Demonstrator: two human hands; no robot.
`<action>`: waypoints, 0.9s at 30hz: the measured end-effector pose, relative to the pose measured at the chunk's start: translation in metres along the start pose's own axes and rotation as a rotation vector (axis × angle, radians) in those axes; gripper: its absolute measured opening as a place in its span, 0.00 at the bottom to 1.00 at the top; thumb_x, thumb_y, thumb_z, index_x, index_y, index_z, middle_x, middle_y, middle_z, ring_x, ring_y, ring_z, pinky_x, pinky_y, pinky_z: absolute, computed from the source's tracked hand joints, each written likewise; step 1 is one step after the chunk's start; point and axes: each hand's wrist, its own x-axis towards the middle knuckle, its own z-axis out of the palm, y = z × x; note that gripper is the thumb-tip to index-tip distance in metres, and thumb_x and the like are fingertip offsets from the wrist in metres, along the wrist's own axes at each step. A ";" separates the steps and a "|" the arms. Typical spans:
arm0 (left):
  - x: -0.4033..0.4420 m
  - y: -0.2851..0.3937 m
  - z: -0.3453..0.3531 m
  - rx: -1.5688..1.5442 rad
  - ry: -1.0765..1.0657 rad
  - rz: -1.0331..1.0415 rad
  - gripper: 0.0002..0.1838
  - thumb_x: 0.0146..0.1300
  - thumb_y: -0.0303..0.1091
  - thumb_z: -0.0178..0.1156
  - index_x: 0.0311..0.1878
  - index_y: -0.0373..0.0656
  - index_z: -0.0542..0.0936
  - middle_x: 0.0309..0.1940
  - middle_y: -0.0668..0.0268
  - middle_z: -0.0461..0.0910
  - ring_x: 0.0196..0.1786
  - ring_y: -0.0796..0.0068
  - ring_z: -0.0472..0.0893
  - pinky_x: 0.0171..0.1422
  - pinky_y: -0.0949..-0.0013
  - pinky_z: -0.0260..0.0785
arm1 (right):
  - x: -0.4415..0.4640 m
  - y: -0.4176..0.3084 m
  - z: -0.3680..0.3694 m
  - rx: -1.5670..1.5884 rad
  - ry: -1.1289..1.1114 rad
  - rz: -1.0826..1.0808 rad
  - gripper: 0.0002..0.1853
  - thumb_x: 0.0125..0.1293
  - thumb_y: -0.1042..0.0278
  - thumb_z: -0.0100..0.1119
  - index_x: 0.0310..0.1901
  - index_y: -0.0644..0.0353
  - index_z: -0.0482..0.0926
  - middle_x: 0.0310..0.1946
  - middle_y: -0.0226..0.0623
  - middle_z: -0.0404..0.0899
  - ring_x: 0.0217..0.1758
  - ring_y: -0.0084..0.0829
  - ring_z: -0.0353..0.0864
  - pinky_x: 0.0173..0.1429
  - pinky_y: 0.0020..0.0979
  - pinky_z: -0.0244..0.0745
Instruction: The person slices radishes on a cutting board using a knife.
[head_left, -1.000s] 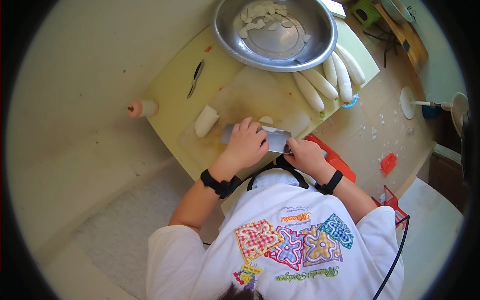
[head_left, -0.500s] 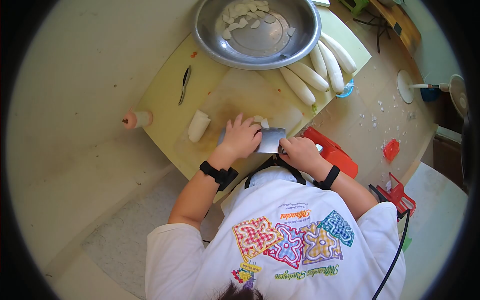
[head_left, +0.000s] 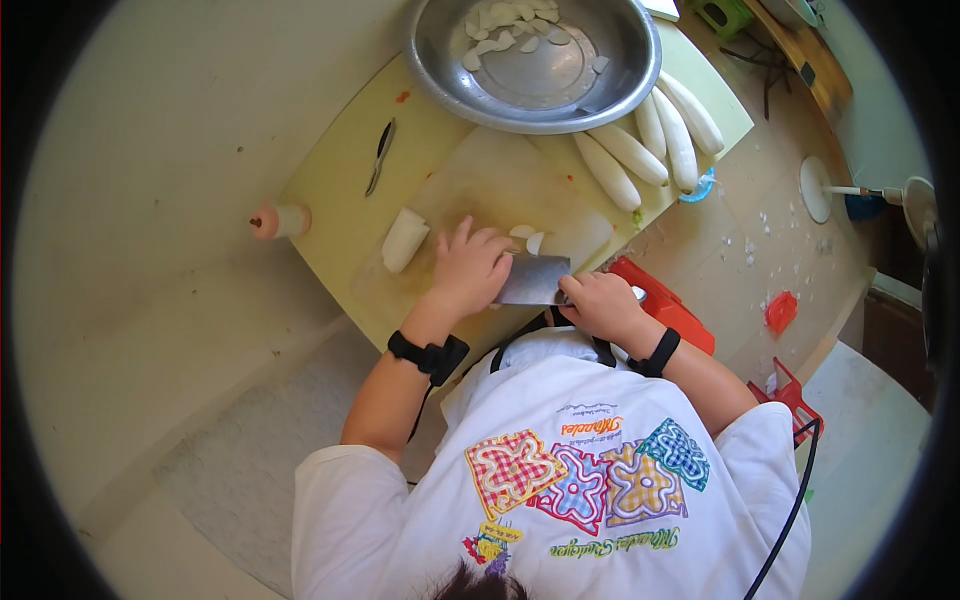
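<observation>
My right hand (head_left: pixel 600 303) is closed around the handle of a cleaver (head_left: pixel 535 280), whose broad blade lies low over the cutting board (head_left: pixel 480 190). Beside the blade, my left hand (head_left: pixel 470 270) bends its fingers down over a piece of white radish, which the hand hides almost wholly. Two thin white slices (head_left: pixel 535 243) rest just beyond the blade. A thick cut length of white radish (head_left: pixel 404 240) lies on the board left of my left hand.
A metal basin (head_left: pixel 535 125) with white slices stands at the table's far side. Several whole white radishes (head_left: pixel 608 172) lie beside it. A peeler (head_left: pixel 380 155) is at the left, near a pink-topped bottle (head_left: pixel 280 221). Something red (head_left: pixel 660 305) stands right of the table.
My left hand has shifted slightly left, and more of the cleaver blade shows beside it. My right hand keeps its grip. The whole view has shifted a little.
</observation>
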 end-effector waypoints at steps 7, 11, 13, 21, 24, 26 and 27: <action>-0.050 -0.009 -0.042 -0.250 0.232 0.086 0.21 0.60 0.42 0.66 0.56 0.50 0.81 0.58 0.66 0.81 0.69 0.53 0.71 0.77 0.32 0.45 | 0.003 0.000 -0.003 0.079 0.007 -0.017 0.15 0.56 0.60 0.69 0.40 0.54 0.75 0.27 0.39 0.80 0.31 0.44 0.83 0.34 0.43 0.78; -0.068 -0.005 -0.033 -0.032 0.077 0.137 0.24 0.55 0.43 0.69 0.56 0.51 0.80 0.57 0.67 0.81 0.70 0.58 0.71 0.77 0.35 0.47 | 0.004 0.000 -0.006 0.080 -0.026 -0.016 0.14 0.57 0.60 0.68 0.40 0.55 0.75 0.27 0.39 0.79 0.32 0.45 0.83 0.34 0.44 0.77; -0.067 -0.005 -0.015 0.045 0.368 0.172 0.24 0.53 0.38 0.70 0.55 0.49 0.80 0.50 0.64 0.82 0.64 0.59 0.75 0.77 0.38 0.50 | 0.002 0.003 -0.004 0.100 -0.035 -0.002 0.14 0.58 0.60 0.67 0.40 0.55 0.75 0.27 0.39 0.80 0.32 0.45 0.83 0.34 0.44 0.77; -0.073 -0.005 0.031 -0.288 0.712 0.191 0.16 0.52 0.27 0.68 0.46 0.43 0.78 0.42 0.59 0.78 0.46 0.53 0.77 0.59 0.50 0.68 | -0.013 0.008 -0.003 0.215 0.057 0.099 0.12 0.61 0.65 0.65 0.46 0.53 0.79 0.27 0.40 0.81 0.31 0.44 0.83 0.34 0.43 0.77; -0.053 -0.018 0.057 -0.290 0.591 0.175 0.16 0.52 0.29 0.67 0.45 0.43 0.79 0.42 0.58 0.79 0.47 0.52 0.77 0.55 0.52 0.70 | -0.015 0.008 -0.006 0.217 0.093 0.126 0.12 0.60 0.67 0.66 0.45 0.53 0.80 0.27 0.39 0.80 0.30 0.42 0.82 0.34 0.42 0.77; -0.042 -0.021 0.074 -0.275 0.530 0.187 0.16 0.52 0.30 0.67 0.46 0.43 0.79 0.41 0.58 0.79 0.48 0.52 0.77 0.55 0.53 0.71 | -0.015 0.007 -0.008 0.213 0.104 0.132 0.11 0.60 0.67 0.66 0.45 0.53 0.80 0.27 0.39 0.80 0.30 0.42 0.82 0.34 0.41 0.77; -0.037 -0.022 0.082 -0.212 0.485 0.209 0.17 0.53 0.31 0.67 0.47 0.44 0.80 0.43 0.58 0.79 0.50 0.52 0.77 0.56 0.52 0.71 | -0.013 0.006 -0.008 0.220 0.104 0.114 0.12 0.60 0.67 0.66 0.45 0.53 0.80 0.27 0.38 0.80 0.30 0.42 0.82 0.33 0.41 0.77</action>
